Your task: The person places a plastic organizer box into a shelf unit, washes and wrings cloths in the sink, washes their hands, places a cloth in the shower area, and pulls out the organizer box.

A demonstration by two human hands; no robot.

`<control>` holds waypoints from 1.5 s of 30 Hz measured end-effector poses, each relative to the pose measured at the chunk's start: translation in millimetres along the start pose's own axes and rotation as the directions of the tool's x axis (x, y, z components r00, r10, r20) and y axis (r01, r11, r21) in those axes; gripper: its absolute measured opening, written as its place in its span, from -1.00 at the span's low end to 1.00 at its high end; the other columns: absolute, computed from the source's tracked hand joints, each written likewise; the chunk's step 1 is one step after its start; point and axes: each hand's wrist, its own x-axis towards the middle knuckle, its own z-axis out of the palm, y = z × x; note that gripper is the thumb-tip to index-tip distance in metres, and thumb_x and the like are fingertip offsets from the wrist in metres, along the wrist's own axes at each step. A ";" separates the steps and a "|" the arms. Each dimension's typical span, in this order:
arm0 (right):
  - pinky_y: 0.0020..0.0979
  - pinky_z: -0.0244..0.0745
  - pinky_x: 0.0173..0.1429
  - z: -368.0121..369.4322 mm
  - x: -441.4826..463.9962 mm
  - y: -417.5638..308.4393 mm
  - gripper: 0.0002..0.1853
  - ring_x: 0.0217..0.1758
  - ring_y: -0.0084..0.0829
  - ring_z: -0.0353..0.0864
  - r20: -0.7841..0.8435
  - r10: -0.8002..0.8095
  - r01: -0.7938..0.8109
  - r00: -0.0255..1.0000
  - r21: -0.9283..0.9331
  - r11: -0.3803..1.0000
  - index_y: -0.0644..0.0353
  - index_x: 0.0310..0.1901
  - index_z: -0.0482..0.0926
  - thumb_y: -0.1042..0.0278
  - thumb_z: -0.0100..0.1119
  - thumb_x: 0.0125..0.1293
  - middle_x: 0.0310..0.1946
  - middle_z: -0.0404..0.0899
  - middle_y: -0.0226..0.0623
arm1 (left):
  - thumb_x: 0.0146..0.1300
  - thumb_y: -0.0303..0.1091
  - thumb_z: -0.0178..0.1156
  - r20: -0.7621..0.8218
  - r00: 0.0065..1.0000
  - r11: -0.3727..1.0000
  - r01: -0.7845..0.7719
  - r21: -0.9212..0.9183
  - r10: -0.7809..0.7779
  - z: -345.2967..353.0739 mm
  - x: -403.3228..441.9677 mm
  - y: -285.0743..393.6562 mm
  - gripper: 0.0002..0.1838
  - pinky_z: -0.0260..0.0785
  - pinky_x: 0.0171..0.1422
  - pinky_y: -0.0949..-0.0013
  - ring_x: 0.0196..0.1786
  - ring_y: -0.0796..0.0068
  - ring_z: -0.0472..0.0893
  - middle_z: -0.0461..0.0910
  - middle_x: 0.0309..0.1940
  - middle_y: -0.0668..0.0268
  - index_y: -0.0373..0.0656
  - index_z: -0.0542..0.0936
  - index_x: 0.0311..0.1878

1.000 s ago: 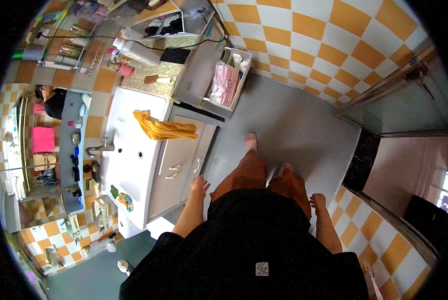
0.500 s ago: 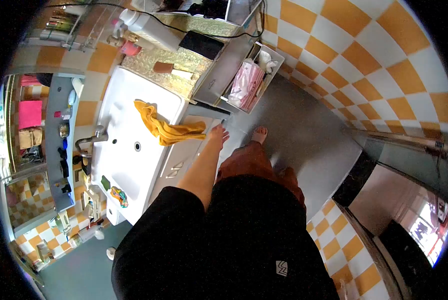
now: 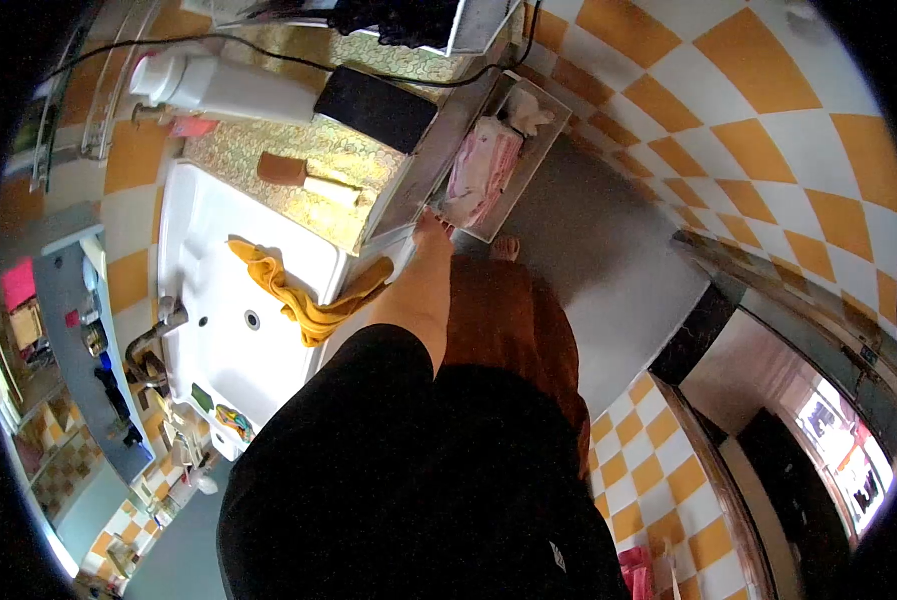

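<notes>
My left hand [image 3: 433, 232] reaches forward to the near edge of an open drawer [image 3: 529, 172], its fingers partly hidden against the drawer front. Inside the drawer lies a pink and white package [image 3: 486, 172], with a crumpled white piece [image 3: 527, 112] beside it. Left of my forearm, a yellow cloth [image 3: 304, 308] hangs over the rim of the white sink [image 3: 209, 270]. My right hand is out of the picture.
On the patterned counter [image 3: 269, 215] are a white bottle [image 3: 239, 88], a black flat object [image 3: 377, 108] and a brown-handled brush [image 3: 284, 170]. A black cable crosses above them. The faucet [image 3: 154, 335] stands at the sink's left. A doorway is at the right.
My left hand has moved forward from beside the cabinet to the drawer. My right hand has left the view. The view has shifted closer to the counter and drawer.
</notes>
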 end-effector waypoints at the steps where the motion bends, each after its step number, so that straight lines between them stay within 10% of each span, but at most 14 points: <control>1: -0.27 0.53 -0.08 2.0 -5.3 -0.2 -0.68 -0.17 -0.21 0.62 0.000 0.013 -0.013 1.000 0.005 1.000 0.34 0.02 0.49 0.29 0.01 0.36 -0.22 0.61 -0.10 | 0.44 -0.08 0.07 -0.012 1.000 1.000 0.023 0.009 -0.022 5.1 -15.9 9.7 -0.67 0.54 0.03 0.07 0.06 0.24 0.55 0.51 0.08 0.24 -0.02 0.45 0.14; 16: -0.27 0.52 0.01 24.7 -20.0 -54.2 -0.66 -0.08 -0.21 0.61 -0.167 -0.106 0.069 0.980 -0.216 0.974 0.37 0.07 0.46 0.31 -0.04 0.40 -0.15 0.60 -0.03 | 0.44 -0.08 0.06 -0.051 0.995 0.993 0.092 0.068 -0.088 13.5 -58.8 38.8 -0.65 0.47 0.16 0.09 0.05 0.28 0.52 0.47 0.11 0.28 0.06 0.40 0.20; 21: -0.19 0.46 0.13 45.7 103.5 -176.4 -0.65 0.07 -0.03 0.58 -0.332 -0.521 0.552 0.786 -0.002 0.834 0.24 0.12 0.49 0.27 0.03 0.39 0.00 0.60 -0.03 | 0.42 -0.26 0.07 0.159 0.985 0.998 0.063 -0.006 -0.061 5.8 -57.7 47.1 -0.73 0.39 0.26 0.12 0.09 0.31 0.48 0.47 -0.02 0.25 -0.15 0.43 0.10; 22: -0.22 0.49 0.13 38.7 93.7 -251.4 -0.59 0.07 -0.16 0.60 -0.197 -0.398 0.436 0.896 0.217 0.874 0.33 0.12 0.49 0.19 0.12 0.38 0.03 0.58 0.02 | 0.43 -0.28 0.05 0.227 0.973 0.998 0.041 -0.038 -0.031 7.2 -59.2 45.7 -0.72 0.38 0.27 0.12 0.10 0.29 0.47 0.47 -0.04 0.24 -0.20 0.42 0.10; 24: -0.22 0.47 0.18 59.4 114.6 -338.3 -0.58 0.15 -0.06 0.57 -0.055 -0.594 0.578 0.803 0.316 0.752 0.20 0.19 0.47 0.22 0.17 0.36 0.04 0.59 0.01 | 0.47 -0.22 0.04 0.188 0.981 0.995 0.070 -0.075 -0.055 1.9 -44.8 39.7 -0.65 0.39 0.31 0.06 0.14 0.18 0.44 0.42 0.05 0.17 -0.29 0.38 0.12; 28: -0.16 0.50 0.13 119.5 145.9 -465.8 -0.35 0.08 0.00 0.61 -0.114 -0.774 0.780 0.623 0.156 0.605 0.31 0.33 0.26 0.01 0.10 0.39 0.08 0.54 0.12 | 0.48 -0.10 0.01 0.256 0.964 0.991 0.096 -0.088 -0.071 0.2 -54.0 39.7 -0.58 0.38 0.36 -0.04 0.21 0.07 0.43 0.39 0.15 0.13 -0.29 0.35 0.14; 45: 0.01 0.56 -0.07 148.9 170.3 -535.0 -0.59 -0.13 0.15 0.65 -0.024 -0.664 0.662 0.748 0.106 0.742 0.39 0.15 0.33 0.38 -0.07 0.32 -0.22 0.63 0.17 | 0.37 0.02 0.10 0.321 0.946 0.999 0.046 -0.022 -0.037 -1.1 -60.3 38.3 -0.41 0.25 0.45 -0.22 0.34 0.02 0.36 0.36 0.27 0.19 -0.19 0.33 0.28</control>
